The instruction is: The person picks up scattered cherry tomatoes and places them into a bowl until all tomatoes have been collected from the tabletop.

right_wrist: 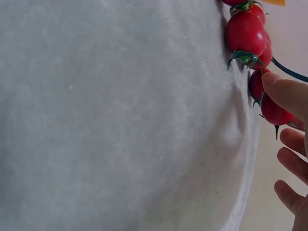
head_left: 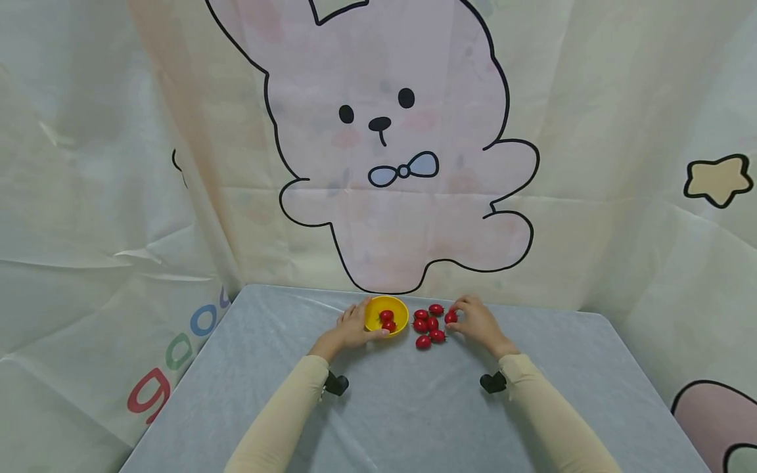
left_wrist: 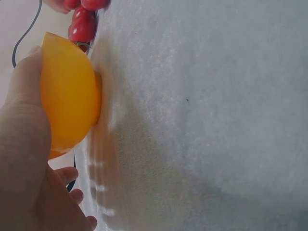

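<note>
My left hand (head_left: 351, 328) grips the yellow bowl (head_left: 401, 314) from its left side, thumb at the near rim and fingers at the far rim. Two red cherry tomatoes (head_left: 386, 316) show inside it. In the left wrist view, the bowl's outer wall (left_wrist: 70, 91) rests on the cloth, with the other fingers spread below. Right of the bowl, my right hand (head_left: 480, 326) pinches a cherry tomato (right_wrist: 275, 109) between thumb and forefinger. Its remaining fingers are apart and hold nothing. Several loose cherry tomatoes (head_left: 433, 324) with green stems lie between bowl and right hand.
A pale grey-blue cloth covers the table (head_left: 408, 414). Behind its far edge hangs a curtain (head_left: 621, 249) printed with a pink cartoon animal. Black wrist straps (head_left: 337, 383) sit on both sleeves.
</note>
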Demonstrator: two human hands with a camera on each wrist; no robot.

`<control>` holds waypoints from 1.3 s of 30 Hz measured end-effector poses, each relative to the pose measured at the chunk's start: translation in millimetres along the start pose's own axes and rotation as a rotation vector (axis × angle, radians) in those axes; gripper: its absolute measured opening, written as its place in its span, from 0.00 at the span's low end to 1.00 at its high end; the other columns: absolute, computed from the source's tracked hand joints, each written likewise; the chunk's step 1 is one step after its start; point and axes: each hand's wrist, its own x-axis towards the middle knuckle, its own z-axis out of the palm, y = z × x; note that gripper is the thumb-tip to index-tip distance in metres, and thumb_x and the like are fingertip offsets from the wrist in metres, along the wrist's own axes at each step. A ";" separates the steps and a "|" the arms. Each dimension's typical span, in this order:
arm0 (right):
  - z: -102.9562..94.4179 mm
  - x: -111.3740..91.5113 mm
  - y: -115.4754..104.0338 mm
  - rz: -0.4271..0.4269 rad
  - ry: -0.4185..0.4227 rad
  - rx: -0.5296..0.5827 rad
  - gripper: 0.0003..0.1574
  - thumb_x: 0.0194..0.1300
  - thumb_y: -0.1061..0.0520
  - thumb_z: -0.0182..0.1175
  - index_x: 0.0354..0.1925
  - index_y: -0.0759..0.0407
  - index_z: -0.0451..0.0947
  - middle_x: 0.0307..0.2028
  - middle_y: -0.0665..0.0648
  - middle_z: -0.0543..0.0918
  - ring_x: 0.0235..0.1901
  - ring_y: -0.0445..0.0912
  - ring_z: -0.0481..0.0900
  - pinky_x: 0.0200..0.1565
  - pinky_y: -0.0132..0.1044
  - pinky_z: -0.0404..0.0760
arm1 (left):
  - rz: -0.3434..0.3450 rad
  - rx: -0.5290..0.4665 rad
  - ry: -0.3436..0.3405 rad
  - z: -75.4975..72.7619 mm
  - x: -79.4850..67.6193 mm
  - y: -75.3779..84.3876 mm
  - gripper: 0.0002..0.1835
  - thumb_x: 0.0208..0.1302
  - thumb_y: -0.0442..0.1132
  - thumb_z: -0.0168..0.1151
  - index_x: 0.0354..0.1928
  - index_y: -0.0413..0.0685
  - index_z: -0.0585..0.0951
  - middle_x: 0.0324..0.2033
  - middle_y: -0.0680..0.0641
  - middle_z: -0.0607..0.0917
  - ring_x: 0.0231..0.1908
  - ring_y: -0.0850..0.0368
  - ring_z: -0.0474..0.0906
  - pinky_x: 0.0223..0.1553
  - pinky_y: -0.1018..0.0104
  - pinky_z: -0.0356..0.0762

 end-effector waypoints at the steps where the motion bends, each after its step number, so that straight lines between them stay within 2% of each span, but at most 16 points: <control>1: -0.2 0.2 -0.3 -0.002 0.003 0.001 0.22 0.52 0.50 0.76 0.43 0.60 0.84 0.48 0.61 0.81 0.52 0.56 0.77 0.56 0.55 0.78 | 0.001 -0.001 0.002 0.4 0.2 -0.6 0.57 0.56 0.74 0.59 0.79 0.56 0.45 0.78 0.43 0.54 0.77 0.38 0.47 0.76 0.36 0.44; 12: -5.9 10.6 -14.1 -0.017 0.018 -0.008 0.21 0.53 0.49 0.76 0.43 0.57 0.84 0.48 0.59 0.82 0.52 0.55 0.77 0.57 0.54 0.78 | 0.025 0.019 0.034 5.2 3.1 -4.8 0.57 0.57 0.74 0.58 0.79 0.56 0.46 0.78 0.42 0.56 0.76 0.37 0.49 0.75 0.35 0.45; 21: -10.7 17.8 -38.0 -0.051 0.000 0.003 0.22 0.55 0.48 0.74 0.45 0.57 0.84 0.49 0.58 0.82 0.52 0.55 0.76 0.58 0.52 0.79 | 0.051 0.012 0.045 2.0 -2.8 -5.1 0.56 0.59 0.71 0.58 0.79 0.55 0.44 0.78 0.40 0.55 0.76 0.36 0.48 0.75 0.35 0.44; 26: -13.0 23.2 -51.3 -0.056 0.000 0.041 0.23 0.56 0.49 0.74 0.47 0.57 0.83 0.51 0.58 0.81 0.54 0.54 0.76 0.59 0.52 0.78 | 0.066 0.014 0.054 -0.1 -4.4 -5.2 0.56 0.58 0.74 0.57 0.79 0.55 0.47 0.77 0.40 0.55 0.76 0.35 0.49 0.75 0.34 0.45; 30: -10.8 29.0 -61.3 -0.069 -0.009 0.039 0.24 0.56 0.48 0.74 0.48 0.56 0.83 0.51 0.57 0.81 0.54 0.53 0.75 0.59 0.52 0.79 | 0.058 0.010 0.049 -0.7 -3.6 -5.1 0.57 0.56 0.76 0.56 0.79 0.56 0.47 0.78 0.40 0.54 0.76 0.35 0.48 0.75 0.35 0.45; 39: -3.2 39.3 -82.3 -0.115 -0.027 0.027 0.23 0.56 0.47 0.74 0.49 0.55 0.83 0.53 0.58 0.80 0.56 0.54 0.75 0.63 0.52 0.76 | 0.047 0.006 0.050 0.9 -2.7 -6.5 0.57 0.56 0.75 0.58 0.79 0.56 0.47 0.77 0.40 0.56 0.75 0.35 0.51 0.75 0.35 0.46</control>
